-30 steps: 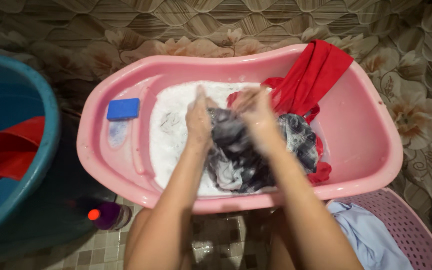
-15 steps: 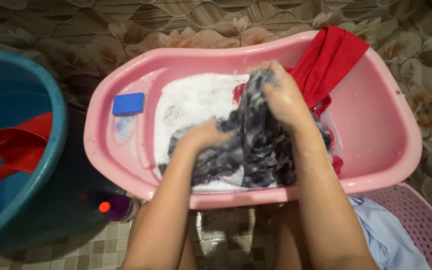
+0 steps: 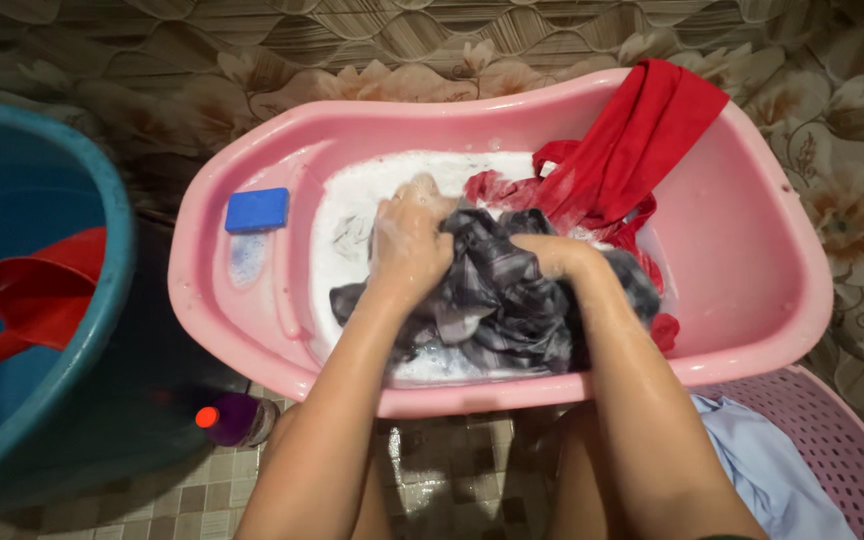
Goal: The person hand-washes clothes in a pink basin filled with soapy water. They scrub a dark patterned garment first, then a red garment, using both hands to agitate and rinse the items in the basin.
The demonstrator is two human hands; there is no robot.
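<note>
Both hands, left [image 3: 407, 240] and right [image 3: 557, 255], clench a dark plaid cloth [image 3: 497, 300] in the soapy pink tub [image 3: 752, 300]. A red cloth [image 3: 632, 150] drapes over the tub's far rim; a blue soap bar [image 3: 257, 209] sits on its ledge.

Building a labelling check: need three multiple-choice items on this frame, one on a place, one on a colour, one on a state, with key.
1. Where does the blue soap bar lie?
A. on the pink tub's left ledge
B. in the teal basin
C. on the tiled floor

2. What colour is the cloth draped over the tub's far rim?
A. white
B. red
C. green

3. What are the two hands doing?
A. resting empty
B. holding the bottle
C. gripping the dark checked garment

Key: 1 A, the bar sits on the ledge beside the suds. 2 B, the red cloth hangs over the rim. 3 C, left hand and right hand both clutch the garment.
</note>
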